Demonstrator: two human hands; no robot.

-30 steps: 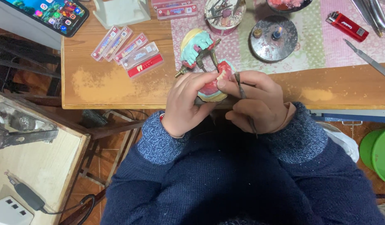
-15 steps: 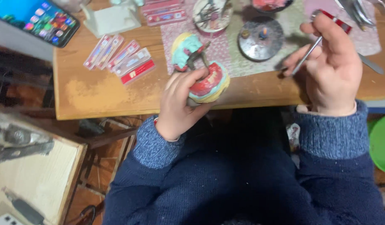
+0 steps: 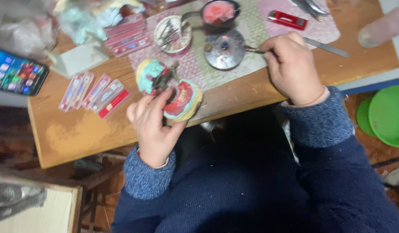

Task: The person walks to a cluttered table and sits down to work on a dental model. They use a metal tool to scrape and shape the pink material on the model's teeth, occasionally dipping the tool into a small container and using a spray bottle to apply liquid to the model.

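A: Status? The left hand (image 3: 154, 125) is gripping the hinged dental cast model (image 3: 169, 88) over the desk (image 3: 78, 133) edge. The right hand (image 3: 290, 69) is pinching a thin metal tool (image 3: 253, 50), tip at the small burner (image 3: 224, 48).

B: Risks: the tip is likely overheating; the model is likely dropping off the edge if the grip loosens.
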